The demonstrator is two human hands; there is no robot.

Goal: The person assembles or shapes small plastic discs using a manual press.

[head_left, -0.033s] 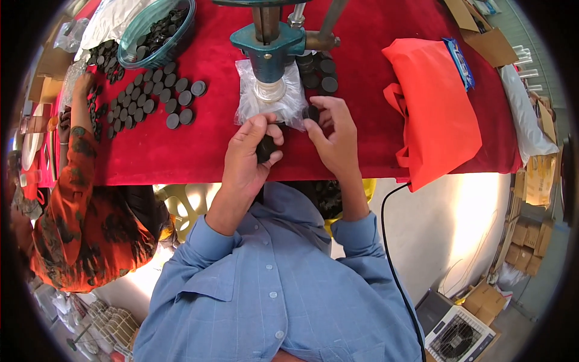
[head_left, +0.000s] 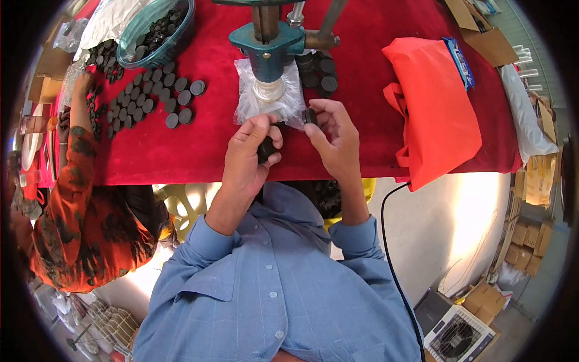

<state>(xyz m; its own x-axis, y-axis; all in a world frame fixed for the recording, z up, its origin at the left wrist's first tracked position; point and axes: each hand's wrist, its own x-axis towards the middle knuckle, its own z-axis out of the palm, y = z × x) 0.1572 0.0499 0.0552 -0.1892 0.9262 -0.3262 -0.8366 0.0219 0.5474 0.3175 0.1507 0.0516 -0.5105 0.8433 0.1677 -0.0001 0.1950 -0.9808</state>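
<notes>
My left hand (head_left: 246,154) is curled around black round discs (head_left: 265,149) in front of the press; how many is hidden by the fingers. Between thumb and fingers, my right hand (head_left: 338,139) pinches another black disc (head_left: 310,116), held on edge. Both hands are over the near part of the red-covered table, close together but apart. Just beyond them, the green press (head_left: 268,45) has a pale round tip (head_left: 269,90) down on a clear plastic sheet (head_left: 246,102). More black discs (head_left: 327,75) lie right of the press.
Loose black discs (head_left: 131,107) are spread at left, below a clear tub (head_left: 190,27) of dark parts. A co-worker's arm (head_left: 80,114) reaches in at far left. An orange-red bag (head_left: 431,108) lies at right, with a black cable (head_left: 386,241) hanging near it.
The disc in my right hand has turned slightly and shows more of its edge. My left hand has hardly moved.
</notes>
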